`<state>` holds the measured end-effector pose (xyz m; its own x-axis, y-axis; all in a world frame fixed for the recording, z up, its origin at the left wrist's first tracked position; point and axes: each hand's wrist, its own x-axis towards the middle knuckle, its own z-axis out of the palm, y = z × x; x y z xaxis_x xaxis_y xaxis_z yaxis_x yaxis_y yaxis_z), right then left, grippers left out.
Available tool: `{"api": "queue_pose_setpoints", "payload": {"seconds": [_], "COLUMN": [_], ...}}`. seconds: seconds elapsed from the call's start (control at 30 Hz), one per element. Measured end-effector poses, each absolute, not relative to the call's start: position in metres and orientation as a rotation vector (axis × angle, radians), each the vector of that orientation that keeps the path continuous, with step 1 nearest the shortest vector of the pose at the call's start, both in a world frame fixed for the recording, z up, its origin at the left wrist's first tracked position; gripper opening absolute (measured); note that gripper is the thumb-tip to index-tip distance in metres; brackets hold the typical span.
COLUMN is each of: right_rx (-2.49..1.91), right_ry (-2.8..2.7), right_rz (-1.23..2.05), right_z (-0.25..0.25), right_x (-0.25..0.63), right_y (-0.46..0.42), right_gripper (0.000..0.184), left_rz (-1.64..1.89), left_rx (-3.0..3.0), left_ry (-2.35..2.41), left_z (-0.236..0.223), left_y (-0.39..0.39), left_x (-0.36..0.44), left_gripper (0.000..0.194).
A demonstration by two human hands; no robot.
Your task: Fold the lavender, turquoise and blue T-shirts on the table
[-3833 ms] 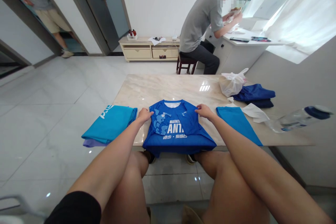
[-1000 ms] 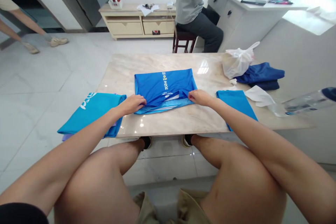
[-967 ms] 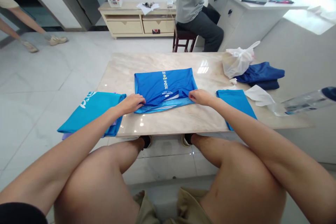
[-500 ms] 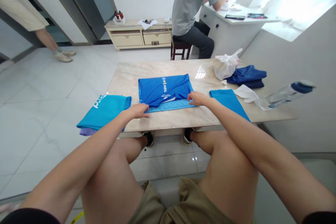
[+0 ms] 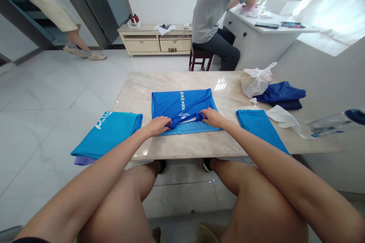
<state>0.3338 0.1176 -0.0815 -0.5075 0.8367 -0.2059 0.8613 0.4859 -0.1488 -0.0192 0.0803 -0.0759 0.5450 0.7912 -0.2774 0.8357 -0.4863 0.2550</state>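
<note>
A blue T-shirt (image 5: 188, 102) with white and yellow print lies partly folded on the marble-topped table (image 5: 182, 146) in front of me. Its lighter blue inside shows along the near edge. My left hand (image 5: 159, 125) grips the darker fabric at the shirt's near left corner, fingers curled over it. On the near right side, my right hand (image 5: 211, 117) pinches the fabric between thumb and fingers. Left of my left hand is a folded light-blue garment (image 5: 114, 131) over something purple. A second folded blue garment (image 5: 259, 127) lies to the right, beyond my right forearm.
A white plastic bag (image 5: 255, 81), a dark blue garment (image 5: 282, 95), a white tissue (image 5: 281, 115) and a clear bottle (image 5: 327, 124) lie at the table's right. One person (image 5: 219, 7) sits at a white desk; another (image 5: 54, 9) stands at the far left.
Both hands have moved inward from the shirt's near corners and now hold the darker upper fabric. The view has tilted slightly, and the person at the far left has stepped to the right.
</note>
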Motion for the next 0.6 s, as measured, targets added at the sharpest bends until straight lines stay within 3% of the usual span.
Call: {"api": "queue_pose_setpoints", "payload": {"seconds": [0.37,0.6], "right_rx": [1.513,1.825], "right_ry": [2.398,2.324], "right_rz": [-0.697,-0.355], "right_z": [-0.067,-0.076], "right_x": [0.363,0.363], "right_y": [0.092,0.097], "right_gripper": [0.017,0.029], "left_rz": [-0.015,-0.187], "left_rx": [2.353,2.223], "left_ry": [1.423,1.813], "left_z": [-0.065,-0.066], "left_y": [0.062,0.059], "left_x": [-0.031,-0.040], "left_gripper": [0.019,0.033]}}
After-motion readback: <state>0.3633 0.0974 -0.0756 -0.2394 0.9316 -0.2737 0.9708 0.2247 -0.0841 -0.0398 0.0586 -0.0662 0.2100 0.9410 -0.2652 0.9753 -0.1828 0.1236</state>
